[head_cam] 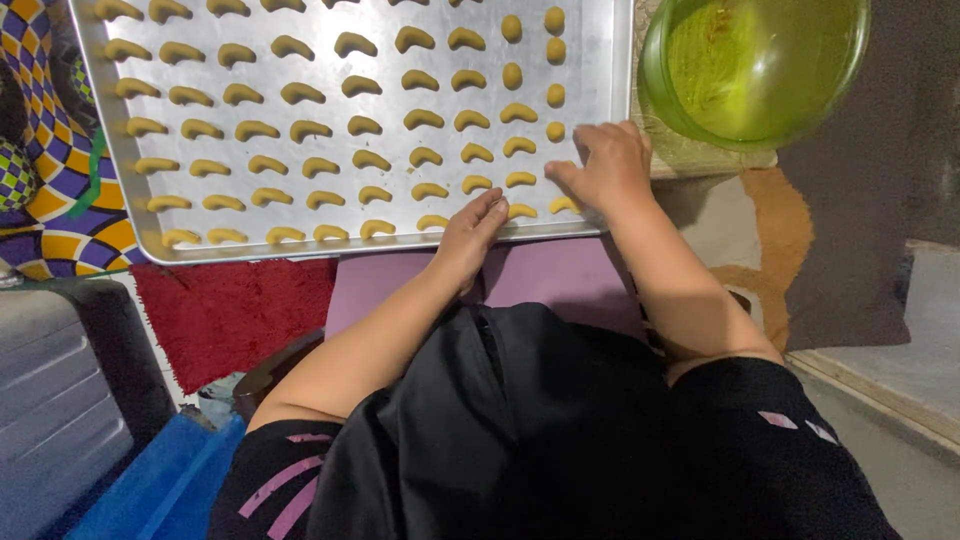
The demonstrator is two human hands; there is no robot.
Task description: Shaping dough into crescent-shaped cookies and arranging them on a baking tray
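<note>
A large metal baking tray (600,60) is seen filling the upper left and centre of the frame; rows of small yellow crescent-shaped dough pieces (300,128) are laid out across it, and a short column of rounder dough pieces (553,72) is set near its right edge. The right hand (607,165) is placed at the lower right corner of the tray, palm down, fingers spread and bent onto the metal; nothing is seen gripped in it, and its fingertips are set just beside a crescent (563,205) in the bottom row. The left hand (470,232) is laid over the tray's near edge at centre frame, fingers held straight and together, not closed on anything; its fingertips are touching or nearly touching another crescent (520,211) in the same bottom row; which of the two cannot be told.

A translucent green bowl (760,60) is seen at the upper right, just beyond the tray's right edge, with yellow smears on its inner wall. A purple mat (560,275) is visible below the tray, between the forearms; a red rug (230,315) lies to its left. A brightly patterned checkered cloth (40,190) is seen along the left edge, and a blue object (150,490) in the lower left corner.
</note>
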